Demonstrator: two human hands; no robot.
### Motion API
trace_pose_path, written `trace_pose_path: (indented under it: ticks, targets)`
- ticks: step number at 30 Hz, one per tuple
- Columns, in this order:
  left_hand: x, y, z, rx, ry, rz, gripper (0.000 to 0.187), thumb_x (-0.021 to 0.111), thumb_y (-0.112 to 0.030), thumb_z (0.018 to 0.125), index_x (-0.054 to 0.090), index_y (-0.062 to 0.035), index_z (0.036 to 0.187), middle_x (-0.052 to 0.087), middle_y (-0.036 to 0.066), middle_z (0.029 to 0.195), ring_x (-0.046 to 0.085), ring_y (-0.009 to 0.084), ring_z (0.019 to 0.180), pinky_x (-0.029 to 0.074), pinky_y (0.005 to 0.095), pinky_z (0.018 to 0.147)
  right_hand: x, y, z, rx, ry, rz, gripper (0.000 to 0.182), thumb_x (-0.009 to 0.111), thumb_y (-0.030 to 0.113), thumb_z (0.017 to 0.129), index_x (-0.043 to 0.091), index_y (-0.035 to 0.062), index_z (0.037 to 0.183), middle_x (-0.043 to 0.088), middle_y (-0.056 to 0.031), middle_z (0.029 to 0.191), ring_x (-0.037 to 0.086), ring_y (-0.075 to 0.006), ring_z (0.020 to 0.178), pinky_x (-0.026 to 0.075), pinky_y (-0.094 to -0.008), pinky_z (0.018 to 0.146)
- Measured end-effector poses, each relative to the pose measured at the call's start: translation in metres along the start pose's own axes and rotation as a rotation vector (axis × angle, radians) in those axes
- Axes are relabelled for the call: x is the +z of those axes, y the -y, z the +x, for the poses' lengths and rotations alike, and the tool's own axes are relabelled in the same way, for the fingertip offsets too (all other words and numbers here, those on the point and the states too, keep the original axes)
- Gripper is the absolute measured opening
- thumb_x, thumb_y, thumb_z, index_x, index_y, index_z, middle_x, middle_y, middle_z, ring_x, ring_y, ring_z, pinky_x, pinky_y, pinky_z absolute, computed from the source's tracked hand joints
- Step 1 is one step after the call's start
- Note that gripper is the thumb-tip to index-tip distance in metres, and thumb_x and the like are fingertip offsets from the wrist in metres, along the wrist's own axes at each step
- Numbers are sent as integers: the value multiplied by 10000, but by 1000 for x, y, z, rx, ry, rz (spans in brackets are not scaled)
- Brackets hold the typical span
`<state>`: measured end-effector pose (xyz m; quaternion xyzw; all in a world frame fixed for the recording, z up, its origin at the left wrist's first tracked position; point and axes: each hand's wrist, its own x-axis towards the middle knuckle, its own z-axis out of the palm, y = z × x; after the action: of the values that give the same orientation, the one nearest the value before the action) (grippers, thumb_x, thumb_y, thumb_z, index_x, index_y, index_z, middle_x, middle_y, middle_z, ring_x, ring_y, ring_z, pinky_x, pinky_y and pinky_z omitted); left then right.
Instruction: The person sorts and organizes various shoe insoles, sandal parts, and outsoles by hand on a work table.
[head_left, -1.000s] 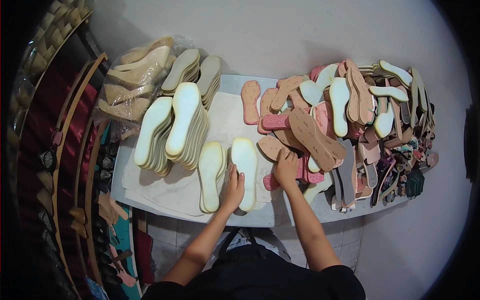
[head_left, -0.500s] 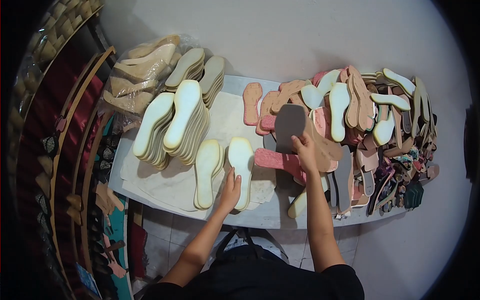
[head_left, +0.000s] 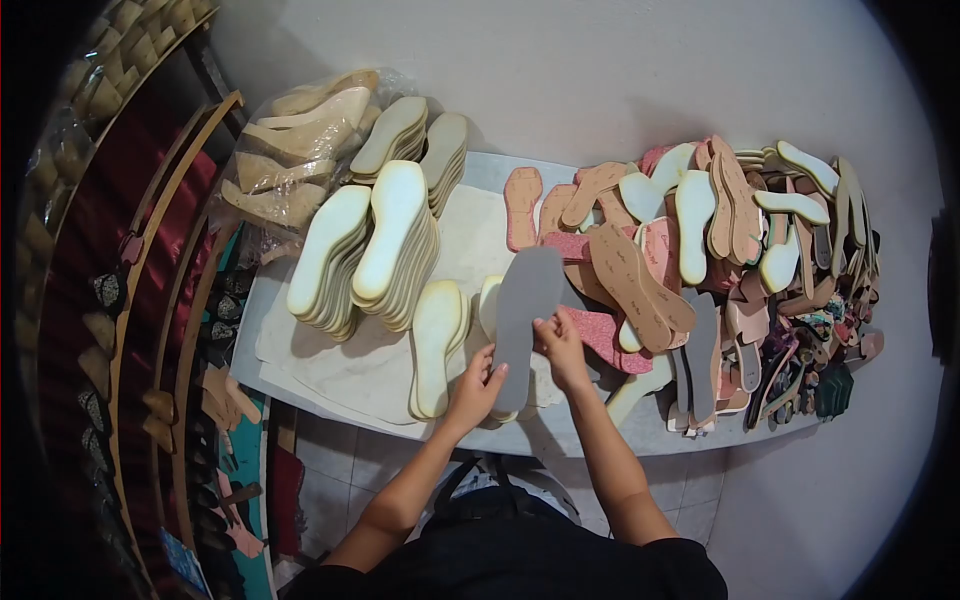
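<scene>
A grey shoe insole is held upright above the front of the table. My right hand pinches its right edge, thumb on the near face. At the insole's lower left edge is my left hand, its thumb and fingers closed about that edge. Partly hidden behind it lies a cream-white insole. Just left of my left hand, a low stack of cream-white insoles rests on the pale sheet.
Tall stacks of cream insoles stand at the left, beside plastic-bagged wedge heels. A heap of tan, pink and white insoles covers the table's right side, with sandal parts at the far right. Racks stand left.
My right hand has brought the grey insole left from the heap, in front of the cream-white insole. My left hand has moved off that cream-white insole to the grey one's edge.
</scene>
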<state>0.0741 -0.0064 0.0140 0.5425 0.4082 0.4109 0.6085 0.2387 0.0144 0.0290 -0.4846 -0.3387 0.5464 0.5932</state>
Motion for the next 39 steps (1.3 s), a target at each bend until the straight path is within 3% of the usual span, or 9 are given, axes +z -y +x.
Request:
trace_pose_path:
  ticks: [8,10,14,16,19,26,29,35,39]
  targets:
    - [-29,-12,14,-9,85,85,319,428,-165,909,439,11,1175,565,67,974,527,109,829,427,235,739,5,18,77,-224,-89,-298,408,504,93,846,372,6,1222,565,-49,862,519,-106,706,418,-230,593]
    - [-34,-10,18,-18,84,103,340,424,-181,911,418,1,1198,537,58,1018,511,107,868,407,234,776,-5,48,112,-144,-228,-406,356,477,133,866,402,-28,1174,562,-114,996,539,-141,878,431,-256,739]
    - [-40,-3,19,-11,71,87,326,444,-180,901,445,5,1169,551,78,1008,522,111,826,422,235,740,-48,76,110,-648,-753,-836,410,485,140,827,397,-18,1196,513,-171,1044,480,-253,1010,374,-377,838]
    - [-42,4,23,-2,115,108,322,446,-178,900,446,7,1163,553,82,1004,526,115,823,425,238,737,-66,80,72,-384,-838,-1574,469,491,96,762,393,5,1212,456,-166,1188,469,-288,1055,383,-393,846]
    - [-39,7,26,-49,192,106,322,430,-171,908,431,4,1178,527,81,1028,505,123,902,396,244,815,-74,69,32,-46,-798,-1840,402,505,122,748,457,31,1137,485,-135,1143,453,-264,1063,368,-398,849]
    - [-25,-6,34,-103,322,105,324,429,-169,910,428,11,1179,514,81,1054,489,124,941,382,241,847,-75,39,20,-358,-903,-2102,227,471,109,752,541,37,955,511,-103,926,481,-242,912,383,-352,728]
    - [-23,5,32,-4,316,116,298,454,-150,894,456,13,1144,546,100,1000,542,119,824,433,246,717,-65,37,8,-202,-825,-2030,227,478,99,741,537,29,949,499,-105,884,495,-236,851,397,-338,701]
    - [-28,-2,32,-71,345,17,313,437,-160,906,444,25,1158,534,108,1075,545,136,900,426,248,782,4,39,-27,-177,-697,-1734,298,486,84,729,535,50,1020,479,-104,854,501,-240,787,407,-324,625]
    - [-20,-22,33,-147,403,-241,343,427,-194,920,408,47,1162,524,92,1076,509,142,965,397,245,836,73,13,-65,-418,-558,-1717,455,466,86,752,464,94,1207,467,-153,1023,451,-326,955,385,-492,779]
